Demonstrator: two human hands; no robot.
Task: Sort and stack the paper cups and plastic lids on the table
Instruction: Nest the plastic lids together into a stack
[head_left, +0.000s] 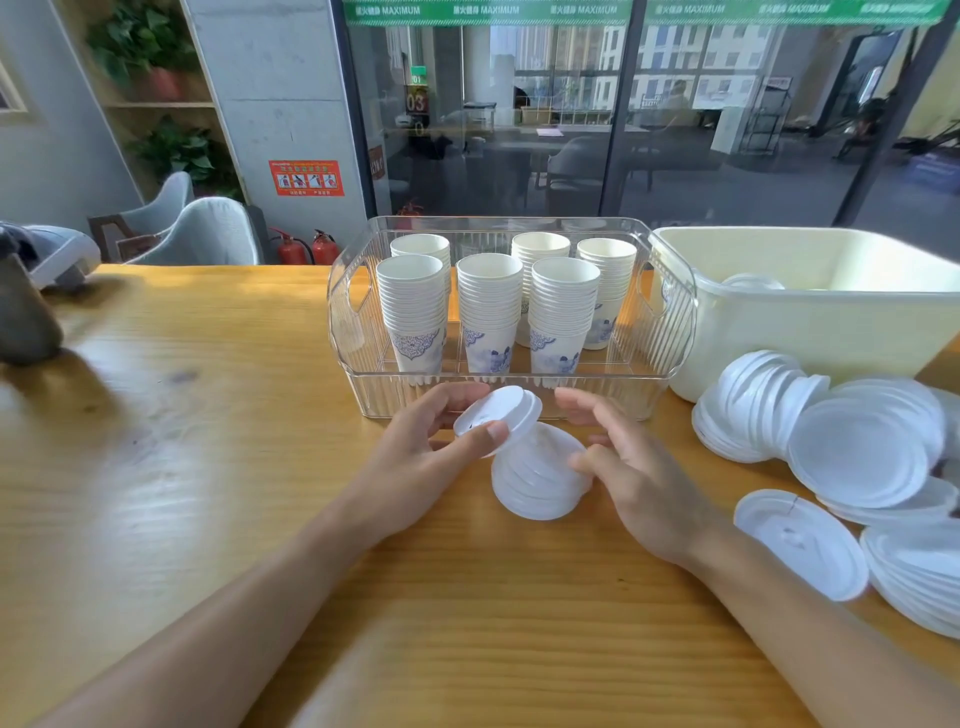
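My left hand (415, 457) pinches a single white plastic lid (501, 413), tilted, between thumb and fingers just in front of the clear bin. Under it stands a short stack of white lids (537, 480) on the wooden table (208, 467). My right hand (631, 462) is beside that stack with its thumb touching the stack's right side and its fingers spread loosely. Several stacks of white paper cups (491, 312) with blue patterns stand upright in the clear plastic bin (358, 332).
A cream plastic tub (831, 332) sits at the right behind the bin, with a lid or two inside. Loose lids (857, 452) lie in toppled piles on the table's right side. A dark object (26, 312) sits at the far left edge.
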